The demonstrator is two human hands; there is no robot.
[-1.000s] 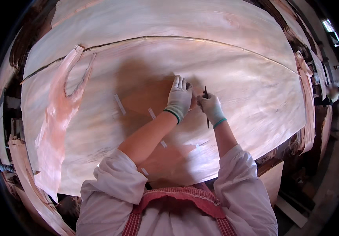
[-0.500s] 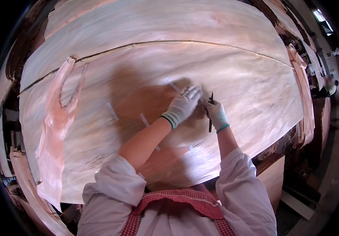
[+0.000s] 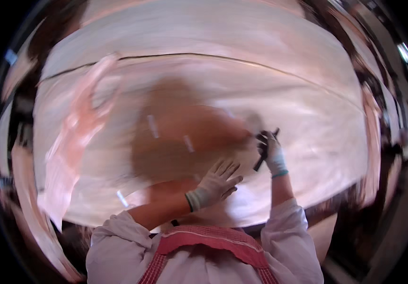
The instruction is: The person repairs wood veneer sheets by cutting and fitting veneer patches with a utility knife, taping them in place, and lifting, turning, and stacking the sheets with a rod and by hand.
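A wide, pale sheet of wood veneer spreads in front of me, blurred by motion. My right hand, in a white glove with a teal cuff, is closed around a slim dark tool, which looks like a knife. It is just right of the pointed end of a reddish veneer patch. Short white tape strips, one tape strip among them, lie along this patch. My left hand, gloved too, is open with fingers spread, near the sheet's front edge. Beneath my left forearm shows a second reddish area.
A torn, forked piece of pinkish veneer lies on the left. Across the far part bends a long thin rod. Ragged veneer strips hang at the right edge. Someone is blurred in the right background.
My left hand has drawn back toward me from beside the right hand, fingers now spread. The right hand, still holding the dark tool, sits slightly lower and further right. The whole view has shifted.
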